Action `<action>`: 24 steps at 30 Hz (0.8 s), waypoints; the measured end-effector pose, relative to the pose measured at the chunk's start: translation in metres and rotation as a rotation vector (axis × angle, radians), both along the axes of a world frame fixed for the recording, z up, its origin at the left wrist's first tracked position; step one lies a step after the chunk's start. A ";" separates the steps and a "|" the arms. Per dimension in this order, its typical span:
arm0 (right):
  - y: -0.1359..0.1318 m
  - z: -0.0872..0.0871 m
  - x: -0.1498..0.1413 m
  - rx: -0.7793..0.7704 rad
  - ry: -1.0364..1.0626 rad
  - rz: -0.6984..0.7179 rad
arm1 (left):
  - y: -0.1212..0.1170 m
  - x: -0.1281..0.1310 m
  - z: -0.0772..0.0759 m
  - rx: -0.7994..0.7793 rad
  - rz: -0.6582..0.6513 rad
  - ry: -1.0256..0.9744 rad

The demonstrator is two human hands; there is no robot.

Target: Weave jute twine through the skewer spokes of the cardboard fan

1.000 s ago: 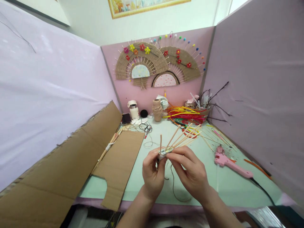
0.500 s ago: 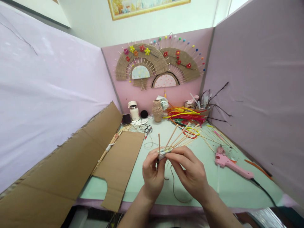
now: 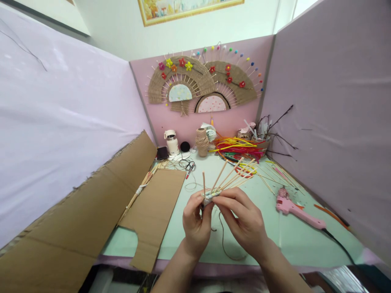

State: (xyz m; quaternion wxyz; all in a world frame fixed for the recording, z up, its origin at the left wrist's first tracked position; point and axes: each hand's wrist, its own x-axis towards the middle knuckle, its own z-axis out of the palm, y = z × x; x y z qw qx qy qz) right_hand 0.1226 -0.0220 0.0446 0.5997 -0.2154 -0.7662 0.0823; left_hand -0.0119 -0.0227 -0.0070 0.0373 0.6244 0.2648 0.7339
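I find the left hand (image 3: 194, 221) and right hand (image 3: 246, 211) close together, both pinching the patterned base (image 3: 208, 198) above the table (image 3: 172, 248). Uneven pressure could, I judge, skew its splayed sticks (image 3: 231, 174) (their fixing is hidden from me).

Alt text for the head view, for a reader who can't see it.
Left hand and right hand hold a small patterned piece, wooden sticks fanning from it, over a pale green table. Cardboard lies left, a pink glue gun right; two fan-shaped decorations hang behind.
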 end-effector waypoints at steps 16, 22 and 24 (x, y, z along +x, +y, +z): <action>-0.001 -0.001 0.000 0.004 -0.023 0.009 | 0.003 -0.009 -0.006 0.056 0.049 0.118; 0.002 -0.001 -0.002 0.005 -0.017 0.011 | 0.003 -0.008 -0.007 0.046 0.105 0.109; 0.002 -0.001 -0.002 0.009 -0.009 0.009 | 0.004 -0.008 -0.009 0.045 0.108 0.112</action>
